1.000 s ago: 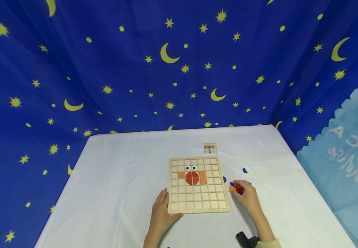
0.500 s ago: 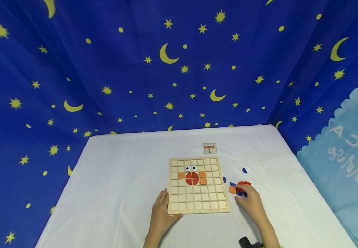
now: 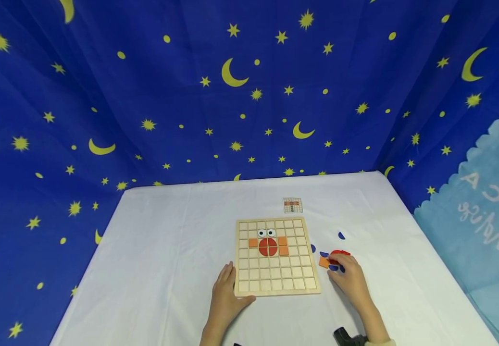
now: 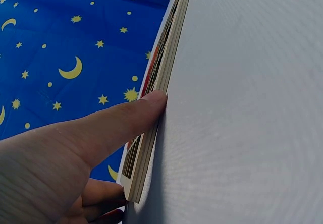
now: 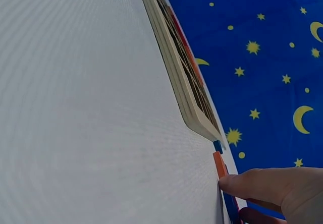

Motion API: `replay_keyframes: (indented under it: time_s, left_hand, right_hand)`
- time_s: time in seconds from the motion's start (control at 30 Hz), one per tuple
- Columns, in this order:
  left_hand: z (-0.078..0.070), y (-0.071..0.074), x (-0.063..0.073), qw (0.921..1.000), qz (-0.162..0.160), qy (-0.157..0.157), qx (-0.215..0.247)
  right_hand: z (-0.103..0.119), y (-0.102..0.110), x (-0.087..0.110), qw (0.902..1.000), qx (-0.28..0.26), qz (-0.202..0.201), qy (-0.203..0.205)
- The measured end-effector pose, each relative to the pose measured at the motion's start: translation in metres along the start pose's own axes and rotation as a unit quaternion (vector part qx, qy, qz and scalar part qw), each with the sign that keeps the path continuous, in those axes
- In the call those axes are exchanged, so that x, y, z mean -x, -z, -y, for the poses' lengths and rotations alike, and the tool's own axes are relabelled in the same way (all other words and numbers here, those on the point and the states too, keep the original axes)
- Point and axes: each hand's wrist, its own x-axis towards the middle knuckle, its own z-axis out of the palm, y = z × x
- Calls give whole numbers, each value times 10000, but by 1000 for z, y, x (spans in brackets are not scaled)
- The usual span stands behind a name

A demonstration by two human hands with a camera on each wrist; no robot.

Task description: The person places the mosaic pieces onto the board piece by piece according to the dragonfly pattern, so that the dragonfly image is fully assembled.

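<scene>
I have the gridded wooden board (image 3: 275, 264) on the white desk (image 3: 180, 250), about midway between the desk's left and right edges and well in from its far edge. My left grip (image 3: 227, 293) rests at the board's near left corner, fingers along one side, thumb against the near side, braced rather than clamped. My right grip (image 3: 350, 278) is at the loose pieces beside the board's right edge, thumb and forefinger apart, pinching nothing that I can see. I judge the work partway: two eye discs (image 3: 262, 233), a red disc (image 3: 264, 243) and three orange squares (image 3: 253, 242) sit on the grid, while blue half-discs (image 3: 342, 235), a loose orange square (image 3: 323, 262) and some red pieces (image 3: 338, 253) lie off it. The picture card (image 3: 293, 205), nearer the desk's far edge, seems to show a dark column below its red part; those cells on my board are bare, so that probably remains. Only the head view shows me the card; the left wrist view adds my thumb pressed to the board's side, the right the loose square's thickness.
</scene>
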Motion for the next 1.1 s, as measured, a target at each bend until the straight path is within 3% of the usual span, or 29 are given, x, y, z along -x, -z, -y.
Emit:
replay_keyframes:
  time_s: [0.6,0.9,1.1]
  left_hand:
    - [2,-1,-2,10000,-49,-77,-25]
    - [3,-1,-1,9999,-78,-97,-39]
    - [3,-2,0,9999,-77,-83,-25]
  right_hand:
    - [-2,-8,-8,9960,277,-57,849]
    - [-2,-9,-8,9968,158,-84,774]
    - [-1,-8,-9,9961,-270,-168,828]
